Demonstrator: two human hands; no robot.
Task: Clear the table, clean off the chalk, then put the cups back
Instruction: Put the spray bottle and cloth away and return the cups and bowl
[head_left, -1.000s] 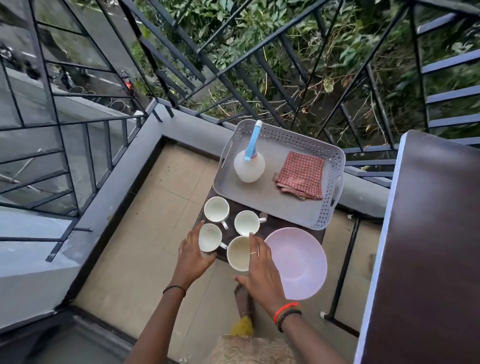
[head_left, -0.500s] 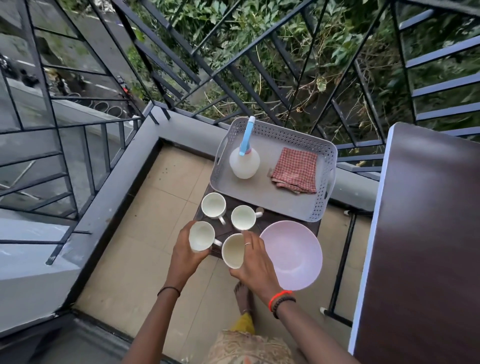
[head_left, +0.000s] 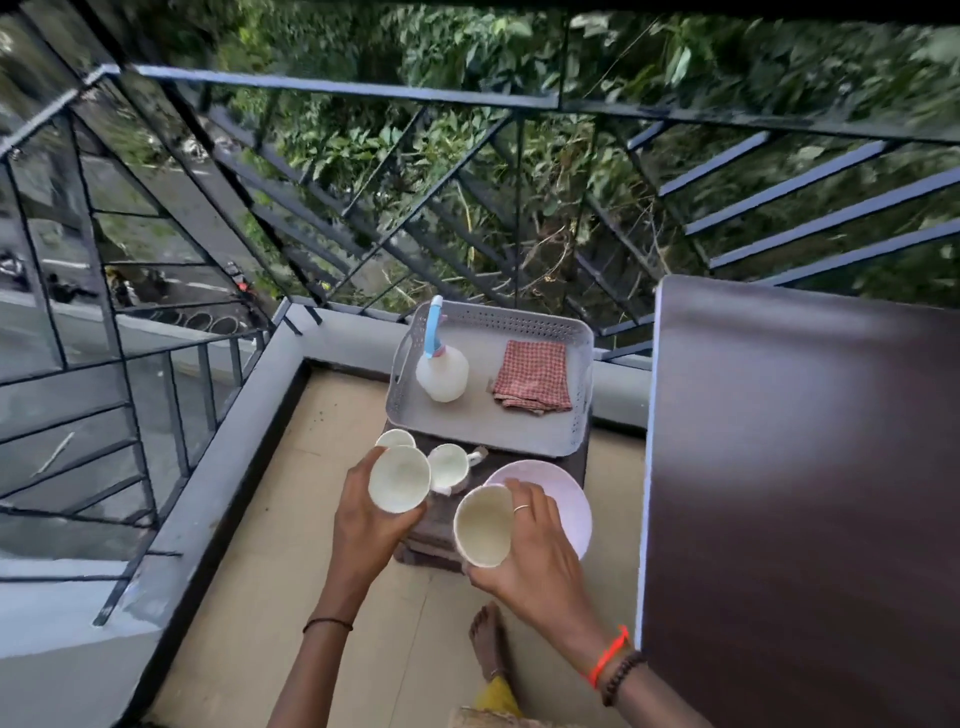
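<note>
My left hand (head_left: 363, 525) grips a white cup (head_left: 399, 478), lifted above the small dark stool (head_left: 441, 525). My right hand (head_left: 535, 551) grips a second white cup (head_left: 483, 525), raised in front of the pink plate (head_left: 561, 499). Two more white cups stay on the stool: one (head_left: 449, 466) with its handle to the right, and one (head_left: 396, 439) partly hidden behind the cup in my left hand. The dark brown table (head_left: 800, 493) stands to the right.
A grey perforated tray (head_left: 519, 431) at the stool's far end carries a white spray bottle (head_left: 441, 371) with a blue nozzle and a folded red checked cloth (head_left: 532, 375). A black metal railing (head_left: 363, 93) and low grey wall (head_left: 223, 467) enclose the balcony. My bare foot (head_left: 485, 639) is on the floor tiles.
Both hands have lifted their cups off the stool and drawn them toward me. The camera has tilted up, showing more railing.
</note>
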